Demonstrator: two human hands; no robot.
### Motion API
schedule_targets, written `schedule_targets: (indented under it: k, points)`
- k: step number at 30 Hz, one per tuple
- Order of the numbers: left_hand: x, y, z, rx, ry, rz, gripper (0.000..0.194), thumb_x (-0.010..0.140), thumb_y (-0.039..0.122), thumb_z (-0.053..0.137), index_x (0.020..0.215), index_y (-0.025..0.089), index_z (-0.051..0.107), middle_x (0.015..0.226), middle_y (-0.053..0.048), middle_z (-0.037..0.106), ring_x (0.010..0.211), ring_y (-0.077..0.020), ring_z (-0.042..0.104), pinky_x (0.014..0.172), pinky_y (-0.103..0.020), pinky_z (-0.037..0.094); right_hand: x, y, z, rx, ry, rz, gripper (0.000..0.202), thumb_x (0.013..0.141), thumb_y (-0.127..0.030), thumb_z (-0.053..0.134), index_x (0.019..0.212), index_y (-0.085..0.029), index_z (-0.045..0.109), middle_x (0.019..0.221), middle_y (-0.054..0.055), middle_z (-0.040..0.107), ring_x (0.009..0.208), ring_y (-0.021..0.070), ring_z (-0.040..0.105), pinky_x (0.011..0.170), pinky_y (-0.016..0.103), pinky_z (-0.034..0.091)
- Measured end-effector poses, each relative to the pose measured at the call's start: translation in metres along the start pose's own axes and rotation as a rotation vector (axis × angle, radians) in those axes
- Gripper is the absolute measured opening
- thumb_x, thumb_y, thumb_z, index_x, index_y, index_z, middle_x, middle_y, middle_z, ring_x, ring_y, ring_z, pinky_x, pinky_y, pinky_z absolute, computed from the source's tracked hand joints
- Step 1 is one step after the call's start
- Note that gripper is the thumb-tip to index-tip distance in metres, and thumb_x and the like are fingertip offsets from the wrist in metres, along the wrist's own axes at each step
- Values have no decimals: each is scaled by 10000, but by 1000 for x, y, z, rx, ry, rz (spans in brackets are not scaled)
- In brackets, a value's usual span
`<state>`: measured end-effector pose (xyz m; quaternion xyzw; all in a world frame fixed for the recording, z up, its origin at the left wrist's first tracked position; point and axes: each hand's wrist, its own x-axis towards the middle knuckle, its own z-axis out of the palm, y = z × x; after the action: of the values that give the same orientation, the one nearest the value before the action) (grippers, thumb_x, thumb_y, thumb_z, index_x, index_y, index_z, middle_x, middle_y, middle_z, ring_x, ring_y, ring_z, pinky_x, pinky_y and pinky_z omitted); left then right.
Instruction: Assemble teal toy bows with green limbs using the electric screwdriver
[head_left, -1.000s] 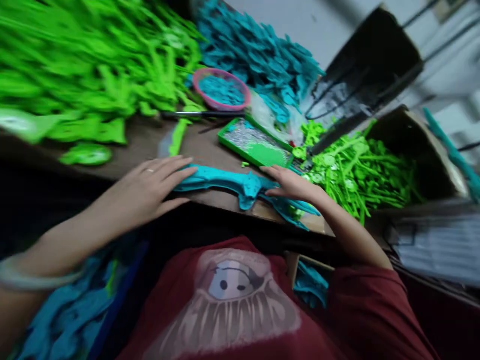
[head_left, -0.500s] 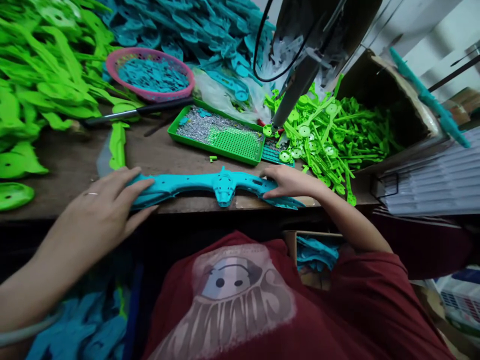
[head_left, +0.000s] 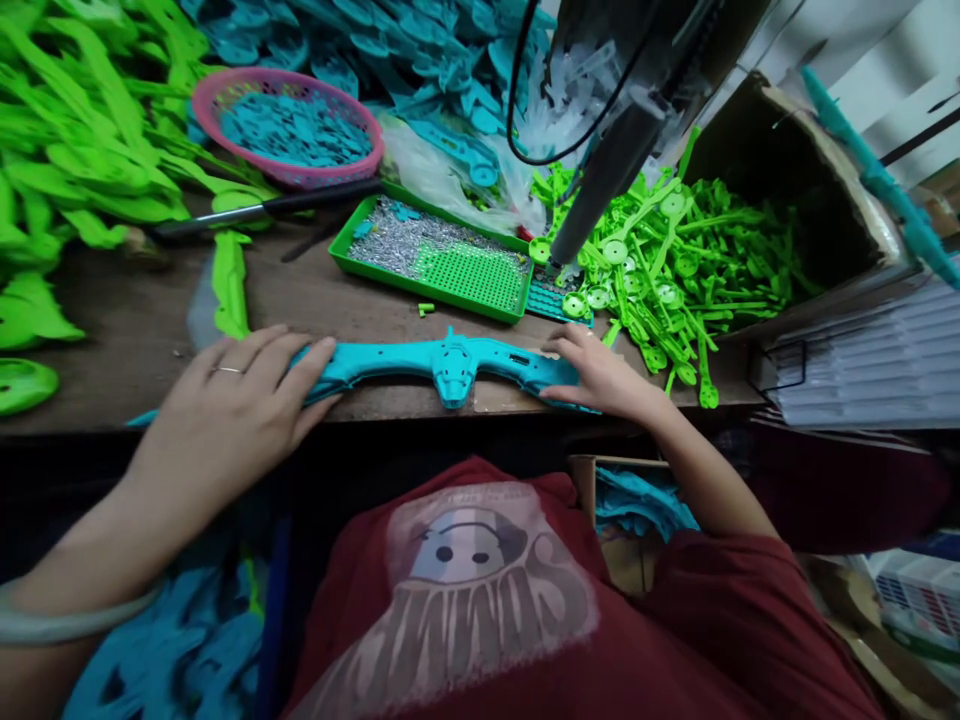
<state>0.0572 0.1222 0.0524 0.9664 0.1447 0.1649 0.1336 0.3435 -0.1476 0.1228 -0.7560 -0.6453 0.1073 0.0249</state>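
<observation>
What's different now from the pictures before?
Your left hand moved right along the long blue piece, closer to its middle knob. Nothing was visibly let go: your right hand still touches it too. The green tray stayed put.

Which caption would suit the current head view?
Two hands hold a long blue plastic piece at the table's edge.

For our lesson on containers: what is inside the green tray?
The green tray holds small silvery pieces and blue bits. Its perforated floor shows towards the right; anything beneath the pieces is hidden.
</observation>
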Motion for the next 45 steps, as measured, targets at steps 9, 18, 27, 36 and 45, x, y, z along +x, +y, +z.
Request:
schedule_targets:
  k: [9,18,27,36,45]
  points:
    - [-7,-6,-5,-51,-10,-63,648,944,559,462,1497,224,416,1590,-143,380,1454,-433,339,1141,-656,284,-84,-17,90,-144,280,170,408,980,-360,540,1346,-183,579,1373,234,593,1295,367,568,1014,592,521]
    - [-12,-14,-8,-121,-16,-106,748,833,656,586,1460,260,490,1524,-105,494,1432,-391,388,1182,-644,178,-58,-5,51,-299,416,69,362,932,-406,627,1210,-175,613,1175,201,679,1088,340,666,879,521,590]
    - [-52,19,-23,-432,624,-769,471,828,295,663,1279,218,552,1358,-112,545,1291,-276,517,1063,-443,453,113,-88,12,-4,117,-443,693,923,-576,569,1411,-98,452,1417,264,484,1273,412,508,1015,572,509]
    - [-83,62,20,-1834,886,-1132,371,739,270,696,1107,229,665,1083,-55,687,1077,-237,623,939,-374,530,135,-99,51,146,50,-545,568,1007,-314,494,1526,-186,301,1088,152,617,954,269,658,784,413,621]
    - [-104,55,36,-1594,627,-810,161,841,213,725,999,217,694,1173,-48,557,903,-133,618,775,-231,517,117,-89,47,79,20,-619,660,989,-208,541,1587,-183,262,1197,173,594,1099,267,612,849,393,603]
